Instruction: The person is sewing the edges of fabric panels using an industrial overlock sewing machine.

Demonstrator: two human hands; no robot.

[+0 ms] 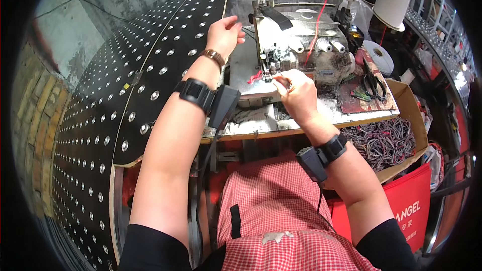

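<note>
An overlock sewing machine [301, 35], dusted with lint, stands in front of me. My right hand [299, 95] is at its needle area, thumb and forefinger pinched beside the presser foot [268, 76]; what they hold, if anything, is too small to make out. A small red scrap or thread tangle [254, 77] lies on the machine's plate, left of the presser foot. Off the machine's left side, my left hand [224, 36] is raised with fingers loosely bent and apart, with nothing visible in it. Red thread [317, 32] runs down the front of the machine.
Thread cones [393, 0] stand above the machine. Scissors [374, 88] lie on the table's right end. Beneath, a cardboard box [400, 170] holds many grey cords. A black board with rows of silver studs [145, 70] extends left. Red checked cloth [271, 190] covers my lap.
</note>
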